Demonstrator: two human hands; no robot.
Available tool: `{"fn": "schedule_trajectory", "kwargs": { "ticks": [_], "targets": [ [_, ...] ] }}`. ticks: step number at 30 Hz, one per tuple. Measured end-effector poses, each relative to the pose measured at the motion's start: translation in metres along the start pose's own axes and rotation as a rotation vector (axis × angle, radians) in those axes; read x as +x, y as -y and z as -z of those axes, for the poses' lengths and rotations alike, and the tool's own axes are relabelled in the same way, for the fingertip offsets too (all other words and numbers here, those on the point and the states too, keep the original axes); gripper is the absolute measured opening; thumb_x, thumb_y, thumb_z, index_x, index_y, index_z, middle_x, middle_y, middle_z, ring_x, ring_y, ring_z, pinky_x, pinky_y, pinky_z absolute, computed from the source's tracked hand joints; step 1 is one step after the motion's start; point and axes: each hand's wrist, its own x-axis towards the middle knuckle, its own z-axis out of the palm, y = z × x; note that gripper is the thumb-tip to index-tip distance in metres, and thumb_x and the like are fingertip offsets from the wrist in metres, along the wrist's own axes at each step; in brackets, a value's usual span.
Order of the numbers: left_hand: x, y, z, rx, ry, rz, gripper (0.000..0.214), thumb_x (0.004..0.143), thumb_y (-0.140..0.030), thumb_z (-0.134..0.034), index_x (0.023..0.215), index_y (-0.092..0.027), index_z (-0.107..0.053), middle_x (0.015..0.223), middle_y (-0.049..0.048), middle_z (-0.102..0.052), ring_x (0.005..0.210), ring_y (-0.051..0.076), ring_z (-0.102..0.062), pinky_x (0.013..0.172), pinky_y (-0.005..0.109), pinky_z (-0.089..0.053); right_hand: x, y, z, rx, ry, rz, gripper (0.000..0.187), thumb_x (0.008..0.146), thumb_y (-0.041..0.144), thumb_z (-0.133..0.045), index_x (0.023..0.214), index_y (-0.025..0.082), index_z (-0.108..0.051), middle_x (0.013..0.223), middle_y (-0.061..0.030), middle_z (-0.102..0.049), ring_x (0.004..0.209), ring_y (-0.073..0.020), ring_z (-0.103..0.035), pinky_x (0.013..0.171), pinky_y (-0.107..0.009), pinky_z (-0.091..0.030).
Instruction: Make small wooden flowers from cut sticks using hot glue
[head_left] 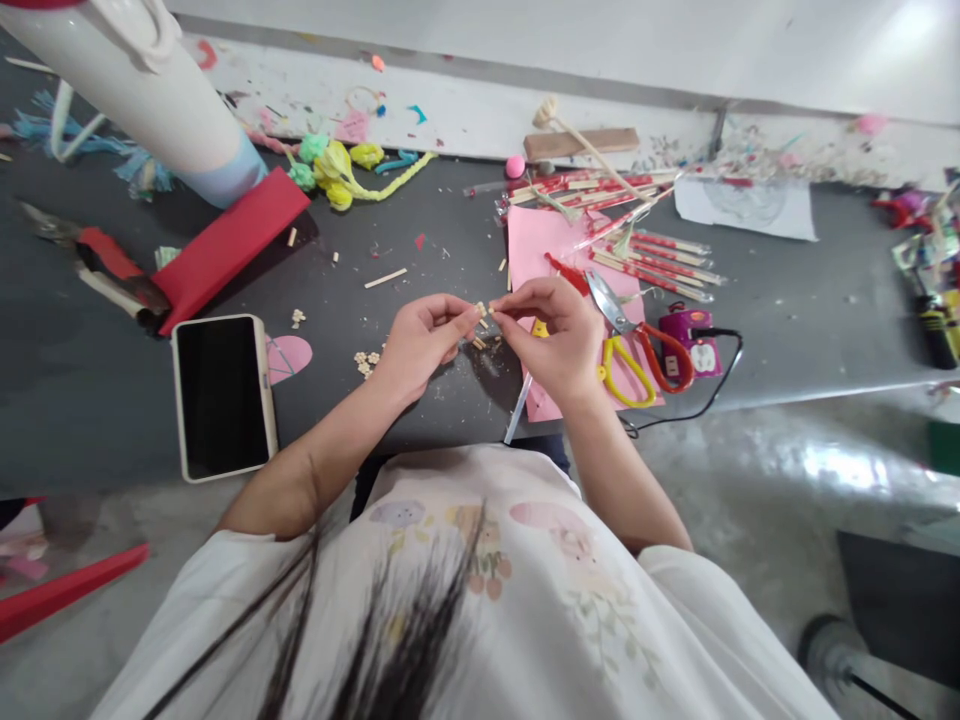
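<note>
Over the dark tabletop, my left hand (429, 345) pinches a small pale flower-like cluster (481, 310) of wooden bits between thumb and fingertips. Almost touching it, my right hand (556, 335) is closed in a pinch on a tiny pale wooden bit (492, 311), mostly covered by the fingertips. Short cut wooden sticks (478, 343) and crumbs lie on the table under the hands. Beside my left wrist rest several little flower-shaped wooden clusters (366, 362), and another small cluster (298, 318) lies farther left.
A phone (223, 398), red box (234, 250), pliers (105, 265) and tall bottle (169, 110) stand or lie left. On the right, scissors (637, 345) overlap pink paper (536, 240), near a purple device (688, 345) with a cable. Red-wrapped stick packs (652, 262) lie behind.
</note>
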Motion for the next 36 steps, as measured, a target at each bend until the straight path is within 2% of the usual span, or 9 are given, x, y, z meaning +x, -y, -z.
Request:
{"fn": "schedule_trajectory", "kwargs": {
  "ticks": [6, 13, 16, 20, 24, 29, 36],
  "targets": [
    [-0.001, -0.001, -0.001, 0.016, 0.005, 0.026, 0.033, 0.063, -0.040, -0.083, 0.071, -0.015, -0.063, 0.054, -0.0038, -0.055, 0.039, 0.002, -0.035, 0.038, 0.018, -0.023, -0.003, 0.003, 0.001, -0.170, 0.002, 0.030, 0.010, 0.082, 0.018, -0.063, 0.089, 0.024, -0.061, 0.090, -0.0007, -0.074, 0.086, -0.0180, -0.072, 0.083, -0.035, -0.058],
    [0.000, -0.001, 0.000, 0.015, 0.010, 0.027, 0.034, 0.063, -0.041, -0.083, 0.070, -0.014, -0.063, 0.053, -0.0041, -0.055, 0.038, 0.001, -0.036, 0.038, 0.017, -0.024, -0.004, 0.000, 0.003, -0.275, -0.023, 0.183, 0.014, 0.082, 0.013, -0.062, 0.090, 0.025, -0.064, 0.088, 0.0015, -0.076, 0.082, -0.0163, -0.074, 0.076, -0.031, -0.060],
    [0.000, 0.000, 0.000, 0.013, 0.013, 0.022, 0.034, 0.063, -0.041, -0.083, 0.070, -0.014, -0.063, 0.053, -0.0042, -0.055, 0.038, 0.001, -0.036, 0.038, 0.017, -0.024, -0.005, -0.004, 0.004, -0.265, -0.022, 0.266, 0.016, 0.084, 0.012, -0.062, 0.094, 0.024, -0.065, 0.088, 0.0015, -0.076, 0.082, -0.0156, -0.074, 0.074, -0.029, -0.060],
    [0.000, 0.000, 0.000, 0.011, 0.009, 0.026, 0.034, 0.063, -0.041, -0.083, 0.071, -0.014, -0.063, 0.052, -0.0043, -0.055, 0.038, 0.001, -0.036, 0.038, 0.017, -0.024, -0.004, -0.005, 0.005, -0.210, -0.006, 0.255, 0.017, 0.087, 0.014, -0.061, 0.099, 0.023, -0.068, 0.095, -0.0001, -0.077, 0.087, -0.0153, -0.074, 0.080, -0.029, -0.060],
    [0.000, -0.001, -0.001, 0.017, 0.007, 0.027, 0.034, 0.062, -0.041, -0.083, 0.070, -0.015, -0.063, 0.052, -0.0044, -0.055, 0.037, 0.001, -0.035, 0.038, 0.017, -0.023, 0.001, -0.002, 0.008, -0.274, -0.024, 0.291, 0.009, 0.085, 0.018, -0.065, 0.089, 0.023, -0.072, 0.086, -0.0010, -0.074, 0.081, -0.0157, -0.070, 0.077, -0.031, -0.057],
    [0.000, 0.000, -0.001, 0.028, 0.020, 0.032, 0.034, 0.062, -0.041, -0.083, 0.069, -0.015, -0.063, 0.052, -0.0045, -0.054, 0.038, 0.002, -0.036, 0.038, 0.017, -0.022, 0.006, -0.003, 0.010, -0.298, 0.055, 0.294, 0.007, 0.085, 0.019, -0.064, 0.083, 0.022, -0.070, 0.082, -0.0014, -0.066, 0.076, -0.0158, -0.063, 0.070, -0.032, -0.054],
    [0.000, 0.003, 0.001, 0.039, 0.047, 0.050, 0.033, 0.062, -0.041, -0.082, 0.069, -0.015, -0.063, 0.053, -0.0047, -0.052, 0.039, 0.001, -0.033, 0.038, 0.019, -0.020, 0.006, -0.006, 0.013, -0.314, 0.127, 0.340, 0.006, 0.088, 0.021, -0.061, 0.085, 0.022, -0.066, 0.085, -0.0024, -0.063, 0.079, -0.0165, -0.060, 0.071, -0.033, -0.051]
  ]
}}
